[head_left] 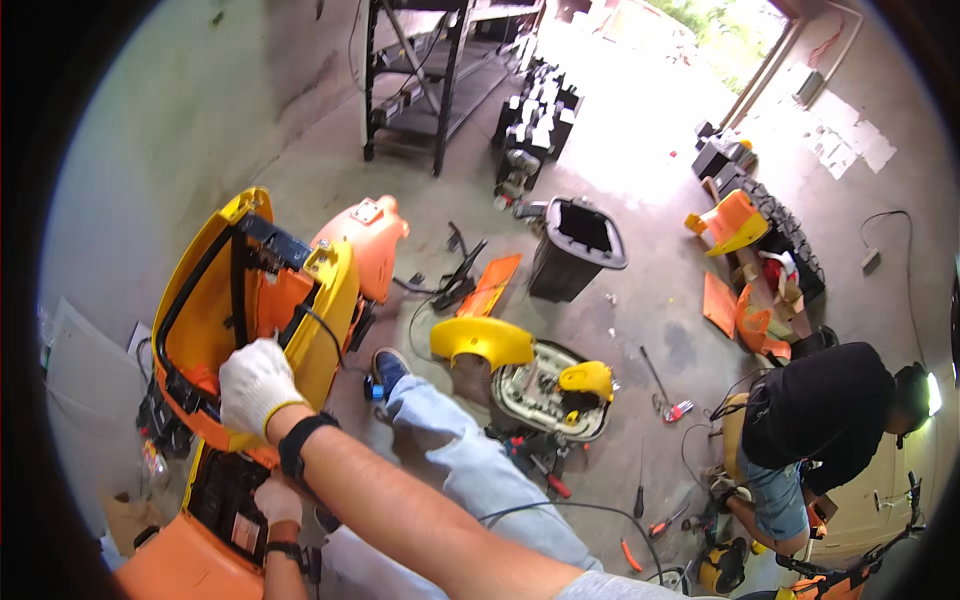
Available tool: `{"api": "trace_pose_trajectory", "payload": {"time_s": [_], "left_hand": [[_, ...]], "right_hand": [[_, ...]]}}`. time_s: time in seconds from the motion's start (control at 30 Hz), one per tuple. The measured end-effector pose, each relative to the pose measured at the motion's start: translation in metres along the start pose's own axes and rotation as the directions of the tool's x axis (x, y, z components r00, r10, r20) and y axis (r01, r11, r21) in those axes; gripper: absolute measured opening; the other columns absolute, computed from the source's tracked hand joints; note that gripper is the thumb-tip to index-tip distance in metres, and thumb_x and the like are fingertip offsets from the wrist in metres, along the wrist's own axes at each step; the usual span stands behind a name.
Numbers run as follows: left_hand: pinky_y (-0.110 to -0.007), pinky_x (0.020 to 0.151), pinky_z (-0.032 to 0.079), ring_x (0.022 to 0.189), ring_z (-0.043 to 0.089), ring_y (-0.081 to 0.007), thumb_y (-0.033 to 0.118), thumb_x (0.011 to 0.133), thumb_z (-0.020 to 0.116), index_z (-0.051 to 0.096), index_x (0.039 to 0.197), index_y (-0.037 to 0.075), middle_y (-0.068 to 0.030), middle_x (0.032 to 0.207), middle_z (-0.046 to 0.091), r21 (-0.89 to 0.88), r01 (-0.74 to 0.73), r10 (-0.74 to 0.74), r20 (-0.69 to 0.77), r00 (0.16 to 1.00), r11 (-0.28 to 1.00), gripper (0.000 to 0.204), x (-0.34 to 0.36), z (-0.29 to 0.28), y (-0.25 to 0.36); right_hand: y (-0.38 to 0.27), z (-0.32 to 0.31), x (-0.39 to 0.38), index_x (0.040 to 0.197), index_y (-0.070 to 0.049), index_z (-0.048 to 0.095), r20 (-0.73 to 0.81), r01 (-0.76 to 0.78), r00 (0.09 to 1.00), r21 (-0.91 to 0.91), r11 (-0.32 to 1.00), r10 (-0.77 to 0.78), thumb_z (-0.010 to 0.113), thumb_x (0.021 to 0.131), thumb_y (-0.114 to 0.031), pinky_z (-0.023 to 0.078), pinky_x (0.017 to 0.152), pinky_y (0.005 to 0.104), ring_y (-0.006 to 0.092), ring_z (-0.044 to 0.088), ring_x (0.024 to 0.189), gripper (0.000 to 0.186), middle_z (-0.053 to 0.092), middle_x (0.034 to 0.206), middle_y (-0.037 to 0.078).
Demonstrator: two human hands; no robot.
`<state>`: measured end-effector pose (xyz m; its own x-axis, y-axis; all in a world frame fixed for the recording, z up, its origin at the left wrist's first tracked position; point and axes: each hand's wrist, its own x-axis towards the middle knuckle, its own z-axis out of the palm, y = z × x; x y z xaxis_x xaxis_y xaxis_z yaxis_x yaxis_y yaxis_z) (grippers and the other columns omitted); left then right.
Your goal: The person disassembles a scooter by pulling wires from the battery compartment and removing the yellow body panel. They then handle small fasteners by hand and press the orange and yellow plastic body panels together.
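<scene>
My right hand [258, 384] wears a white knit glove and is closed at the near rim of a large yellow and orange plastic shell [338, 300]. Its fingers face away, so whatever they grip is hidden. Black trim lines the shell's opening, and orange parts show inside. Lower down, my left hand [277, 502], also gloved, is beside a black compartment [225, 490] with a pale label; its fingers cannot be made out. An orange body panel [185, 565] lies next to my left wrist.
Beyond my leg lie a yellow curved cover [485, 340] and an opened oval machine base [540, 390]. A black bin [580, 245] stands farther off. Screwdrivers and pliers [668, 520] lie on the floor. A person in black [815, 415] bends over at right. Metal shelving [420, 85] stands at the back.
</scene>
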<state>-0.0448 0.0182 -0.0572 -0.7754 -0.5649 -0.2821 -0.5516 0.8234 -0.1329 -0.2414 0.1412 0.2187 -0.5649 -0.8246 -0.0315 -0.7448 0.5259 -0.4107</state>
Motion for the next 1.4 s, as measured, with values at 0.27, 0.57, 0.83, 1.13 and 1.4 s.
{"api": "trace_pose_trajectory", "payload": {"time_s": [0.27, 0.57, 0.83, 1.13, 1.4], "left_hand": [[-0.044, 0.069, 0.056, 0.079, 0.071, -0.0336, 0.027, 0.088, 0.054, 0.069, 0.094, 0.008, -0.0158, 0.085, 0.071, 0.034, -0.077, 0.079, -0.052, 0.995, 0.996, 0.025, 0.002, -0.012, 0.015], [-0.043, 0.070, 0.056, 0.085, 0.070, -0.0330, 0.036, 0.084, 0.059, 0.073, 0.079, 0.010, -0.0162, 0.087, 0.071, -0.101, -0.140, 0.129, -0.109, 0.986, 0.985, 0.030, 0.015, -0.019, 0.009], [-0.046, 0.081, 0.054, 0.095, 0.067, -0.0387, 0.022, 0.081, 0.064, 0.065, 0.100, 0.001, -0.0231, 0.101, 0.068, -0.356, 0.208, -0.183, 0.103, 0.978, 0.911, 0.028, 0.001, -0.029, 0.016], [-0.044, 0.071, 0.056, 0.086, 0.070, -0.0322, 0.021, 0.085, 0.055, 0.068, 0.090, 0.006, -0.0173, 0.096, 0.069, -0.143, -0.086, 0.081, -0.041, 0.996, 0.986, 0.021, 0.017, -0.005, 0.028], [-0.048, 0.072, 0.055, 0.084, 0.069, -0.0393, 0.011, 0.085, 0.051, 0.061, 0.104, -0.001, -0.0249, 0.089, 0.069, -0.151, 0.031, -0.034, -0.019, 0.999, 0.988, 0.025, -0.017, -0.033, 0.010]], "right_hand": [[0.002, -0.006, -0.007, 0.084, -0.012, 0.077, -0.024, -0.018, 1.000, 0.033, 0.999, 0.018, 0.064, 0.071, -0.029, 0.049, 0.079, 0.0362, 0.0259, 0.069, 0.089, 0.024, 0.073, 0.087, 0.011], [-0.002, -0.007, -0.007, 0.080, -0.010, 0.077, -0.076, 0.029, 0.997, 0.019, 0.999, -0.028, 0.064, 0.074, -0.028, 0.051, 0.074, 0.0387, 0.0306, 0.070, 0.081, 0.023, 0.071, 0.079, 0.014], [-0.002, -0.005, -0.012, 0.078, -0.011, 0.077, -0.090, 0.011, 0.996, 0.027, 1.000, -0.009, 0.063, 0.074, -0.028, 0.050, 0.073, 0.0393, 0.0297, 0.070, 0.081, 0.022, 0.072, 0.080, 0.013], [0.009, -0.022, -0.010, 0.089, -0.017, 0.077, 0.022, -0.013, 1.000, -0.132, 0.991, 0.016, 0.056, 0.077, -0.036, 0.050, 0.079, 0.0377, 0.0244, 0.070, 0.090, 0.031, 0.074, 0.092, 0.007], [-0.005, -0.017, -0.004, 0.094, -0.008, 0.075, 0.064, 0.011, 0.998, -0.098, 0.995, -0.005, 0.053, 0.080, -0.035, 0.055, 0.077, 0.0421, 0.0315, 0.070, 0.091, 0.038, 0.073, 0.094, 0.015]]}}
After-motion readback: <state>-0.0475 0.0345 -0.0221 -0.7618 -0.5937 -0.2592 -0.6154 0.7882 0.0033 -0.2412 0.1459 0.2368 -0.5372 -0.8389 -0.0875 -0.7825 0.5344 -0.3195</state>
